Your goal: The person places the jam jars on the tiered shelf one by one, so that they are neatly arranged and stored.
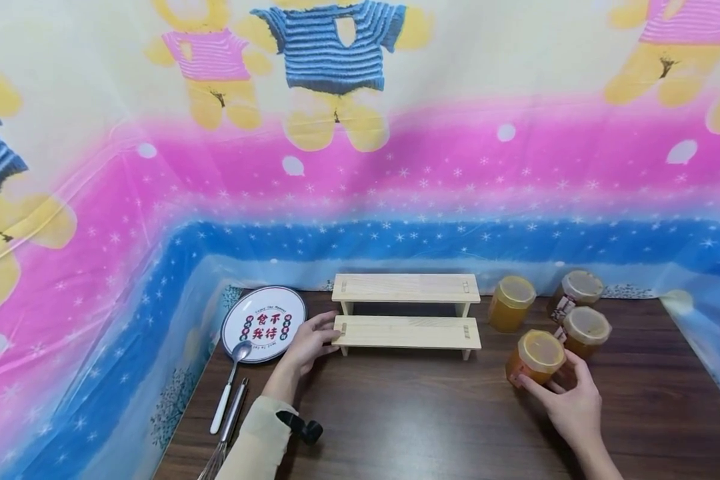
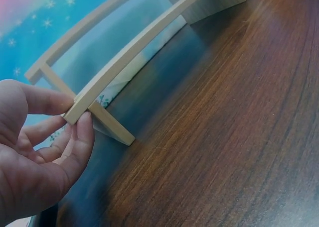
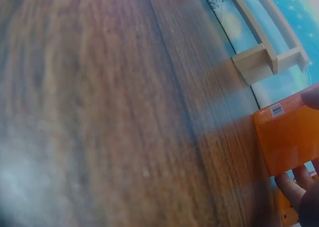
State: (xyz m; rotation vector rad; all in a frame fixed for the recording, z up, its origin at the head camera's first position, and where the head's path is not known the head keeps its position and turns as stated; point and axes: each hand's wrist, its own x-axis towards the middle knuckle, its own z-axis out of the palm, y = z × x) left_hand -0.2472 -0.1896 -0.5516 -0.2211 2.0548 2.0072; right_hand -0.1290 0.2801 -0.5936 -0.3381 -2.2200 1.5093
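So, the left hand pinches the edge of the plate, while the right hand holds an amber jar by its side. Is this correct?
Not quite: the left hand pinches the end of the lower wooden step, not the plate, as the left wrist view shows. The right hand does hold an amber jar.

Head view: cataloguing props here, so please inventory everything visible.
Table: 1, dark brown, lower half
Cloth backdrop: 1, multicoloured, behind table
Wooden shelf boards: 2, pale, back centre
Held jar: 1, amber, right side
Other jars: 3, amber, back right
Plate: 1, white, left of boards
Spoon: 1, silver-white, overlapping plate
Whisk: 1, silver, beside spoon
Sleeve: 1, cream, left forearm
Wrist device: 1, black, sleeve cuff
Left grip: 1, bare, pinching front board
Right grip: 1, bare, around held jar
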